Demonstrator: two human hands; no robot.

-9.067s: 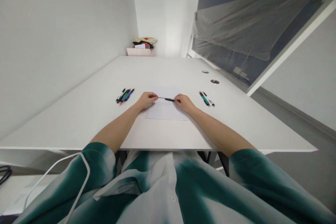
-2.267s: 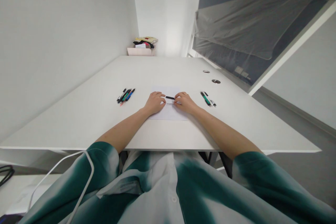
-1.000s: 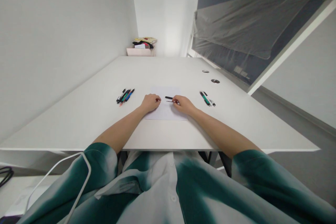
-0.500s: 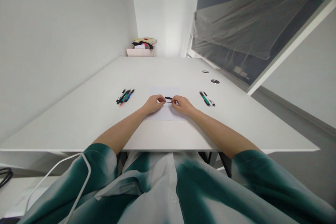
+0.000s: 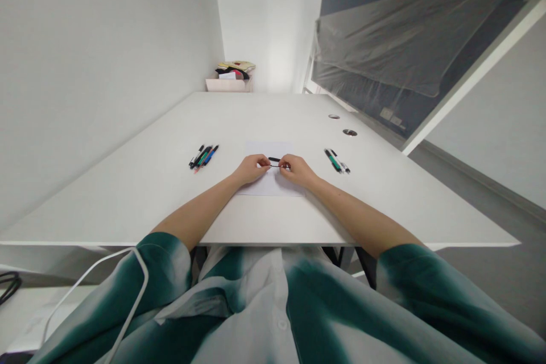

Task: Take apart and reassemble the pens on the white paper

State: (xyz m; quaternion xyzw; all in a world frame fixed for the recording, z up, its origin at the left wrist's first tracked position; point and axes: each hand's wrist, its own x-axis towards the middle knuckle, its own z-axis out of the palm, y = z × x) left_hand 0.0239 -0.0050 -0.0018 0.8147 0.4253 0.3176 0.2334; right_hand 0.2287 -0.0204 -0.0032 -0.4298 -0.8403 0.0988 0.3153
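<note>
You have a thin dark rod [image 5: 275, 166] strung between your two hands, above or on the sheet of white paper [image 5: 271, 186]; whether it touches the sheet you cannot tell from here. It runs roughly parallel to the table's near edge, about midway between the left and right edges and closer to the near edge than the far one. Your left hand [image 5: 255, 168] has its thumb and fingers pinched at the rod's left end, and your right hand [image 5: 296, 169] is clamped on its right part, with some dark material showing among the fingers. Just beyond the rod, toward the far edge, a short black barrel [image 5: 274, 159] lies on the paper between your hands, its right end close to your right fingers.

Toward the table's left edge you have a bunch of pens [image 5: 203, 157], with black, green, blue and white among them, lying slanted. Toward the right edge lie a green pen [image 5: 333, 161] and, just beside it, a white pen [image 5: 340, 161]. Farther along the right edge of the white table [image 5: 264, 116] are two round metallic discs [image 5: 350, 132]. By the far left corner stands a pale box [image 5: 228, 85], heaped with cloth-like things.
</note>
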